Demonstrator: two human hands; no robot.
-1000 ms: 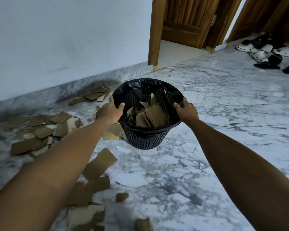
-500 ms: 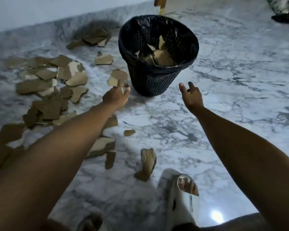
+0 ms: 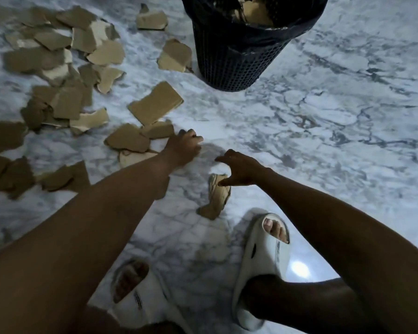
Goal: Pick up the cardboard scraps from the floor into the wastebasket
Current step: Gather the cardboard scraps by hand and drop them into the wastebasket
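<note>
So I'm looking down at the marble floor (image 3: 323,116), black mesh wastebasket (image 3: 234,63) standing up top with some cardboard already inside. Tons of cardboard scraps (image 3: 58,68) spread over the left side. Left hand (image 3: 182,147) is low by a couple of pieces (image 3: 128,141), fingers curled, can't tell if it's gripping anything. Right hand (image 3: 241,168) is spread wide, thumb touching a crumpled scrap (image 3: 216,197) just ahead of the white slide sandal (image 3: 263,261).

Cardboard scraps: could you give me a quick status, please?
Left hand and right hand open, reaching floorward. Many cardboard scraps left. Wastebasket partly filled.
</note>
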